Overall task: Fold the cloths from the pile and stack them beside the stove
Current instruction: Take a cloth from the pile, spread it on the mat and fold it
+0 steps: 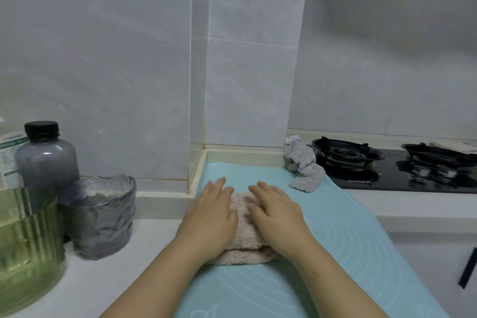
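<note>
While pressing down with straight fingers (219, 186), curled round nothing, held the folded pink cloth (245, 255) flat on the blue mat (348, 253) under left hand (211, 217) and right hand (277, 214) — crumpled grey cloth (304, 165) heaped beside the stove (387, 173).

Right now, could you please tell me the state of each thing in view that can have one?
left hand: flat on pink cloth
right hand: flat on pink cloth
pink cloth: folded, pressed under both hands
grey cloth: crumpled, unfolded, beside the stove
bottle: upright, cap on
stove: no flame showing
</note>
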A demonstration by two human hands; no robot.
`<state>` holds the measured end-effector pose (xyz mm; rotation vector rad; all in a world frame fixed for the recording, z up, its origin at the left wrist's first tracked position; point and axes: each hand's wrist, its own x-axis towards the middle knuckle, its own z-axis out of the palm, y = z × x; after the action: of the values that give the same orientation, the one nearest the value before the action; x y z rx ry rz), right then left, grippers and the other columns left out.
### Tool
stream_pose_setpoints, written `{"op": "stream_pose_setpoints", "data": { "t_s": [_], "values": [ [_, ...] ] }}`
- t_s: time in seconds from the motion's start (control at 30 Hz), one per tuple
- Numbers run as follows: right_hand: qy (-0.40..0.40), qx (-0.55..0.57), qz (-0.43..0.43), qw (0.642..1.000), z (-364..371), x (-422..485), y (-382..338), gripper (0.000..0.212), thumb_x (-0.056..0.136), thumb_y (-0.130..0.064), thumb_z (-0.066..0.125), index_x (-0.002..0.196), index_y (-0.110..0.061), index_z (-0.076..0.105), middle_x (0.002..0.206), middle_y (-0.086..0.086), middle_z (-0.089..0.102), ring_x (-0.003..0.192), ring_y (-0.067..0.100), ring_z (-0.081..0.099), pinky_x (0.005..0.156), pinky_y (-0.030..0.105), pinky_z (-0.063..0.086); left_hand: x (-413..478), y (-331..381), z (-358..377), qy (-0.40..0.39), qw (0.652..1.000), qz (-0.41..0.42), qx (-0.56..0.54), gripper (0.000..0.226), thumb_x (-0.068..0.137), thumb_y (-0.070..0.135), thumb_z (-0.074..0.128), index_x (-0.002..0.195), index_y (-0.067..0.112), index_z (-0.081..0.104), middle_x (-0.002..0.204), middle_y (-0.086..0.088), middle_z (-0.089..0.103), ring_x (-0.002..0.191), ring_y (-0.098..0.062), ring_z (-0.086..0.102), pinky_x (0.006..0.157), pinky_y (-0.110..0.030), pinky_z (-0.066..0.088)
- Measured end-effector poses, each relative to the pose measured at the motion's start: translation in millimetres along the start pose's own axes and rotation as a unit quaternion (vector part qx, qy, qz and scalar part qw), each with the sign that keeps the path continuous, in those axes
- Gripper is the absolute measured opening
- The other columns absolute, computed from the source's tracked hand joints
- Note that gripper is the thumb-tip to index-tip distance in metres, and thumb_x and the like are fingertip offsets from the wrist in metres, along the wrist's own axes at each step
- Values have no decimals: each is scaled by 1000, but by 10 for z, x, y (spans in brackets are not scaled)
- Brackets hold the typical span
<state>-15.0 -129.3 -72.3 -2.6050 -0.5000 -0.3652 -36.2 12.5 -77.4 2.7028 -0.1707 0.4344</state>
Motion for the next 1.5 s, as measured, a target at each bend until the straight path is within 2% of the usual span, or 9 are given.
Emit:
{"op": "stream_pose_setpoints", "data": {
  "t_s": [0.1,0.33,0.5,0.67,0.97,1.1,1.23,1.37,1.5],
  "values": [
    [-124,-29,21,992,122,6,58,50,101,-33,27,149,-25,18,159,-9,8,146,13,4,115,38,10,3,-99,145,-118,988,-19,96,53,101,36,21,150,17,9,159,2,4,146,-17,-1,119,-33,4],
    [-160,-58,59,984,230,19,99,54,99,-33,22,151,-22,15,159,-6,7,147,17,4,116,43,4,-19,-61,212,-105,990,-36,91,52,100,32,22,150,17,16,158,0,12,145,-16,9,118,-30,9],
    [-133,-44,60,988,243,-30,96,53,98,-34,22,150,-23,19,159,-6,11,146,17,9,116,43,6,-54,-67,191,-89,993,-29,73,52,99,30,24,149,17,19,158,0,15,145,-15,12,117,-29,11],
    [-57,-9,50,997,236,-75,110,43,97,-35,27,134,-25,46,147,-1,36,133,20,34,106,42,25,-79,-40,162,-70,996,-28,44,50,98,30,28,147,18,26,157,1,19,144,-14,15,116,-29,13],
    [-33,-10,91,995,275,-83,153,49,94,-42,32,141,-27,35,133,2,51,126,22,39,104,38,29,-182,-96,166,17,997,-74,18,39,99,34,29,136,35,43,147,12,34,131,-18,30,104,-28,25],
    [-54,-19,103,993,286,-106,127,76,76,-60,11,141,-29,34,136,-1,49,132,22,36,109,39,28,-213,-63,146,17,992,-121,17,46,91,56,29,131,41,47,145,13,36,129,-16,32,103,-29,26],
    [-72,-14,129,989,246,-95,126,85,67,-64,10,141,-30,35,140,0,47,134,23,34,111,42,26,-219,-34,85,-11,988,-154,-4,60,75,63,34,119,34,60,129,6,53,116,-22,46,96,-33,36],
    [-125,9,159,979,171,-109,50,63,88,-55,31,146,-28,29,151,4,34,143,24,20,116,40,17,-219,13,-10,-41,982,-176,53,44,71,56,47,98,32,72,98,-7,66,76,-31,60,65,-34,50],
    [-163,-6,180,970,75,-93,-67,54,96,-37,38,147,-26,24,152,7,30,142,26,19,115,40,19,-206,141,-86,-143,962,-224,63,51,88,54,47,136,42,39,125,-10,43,107,-30,45,90,-34,41]
  ]
}}
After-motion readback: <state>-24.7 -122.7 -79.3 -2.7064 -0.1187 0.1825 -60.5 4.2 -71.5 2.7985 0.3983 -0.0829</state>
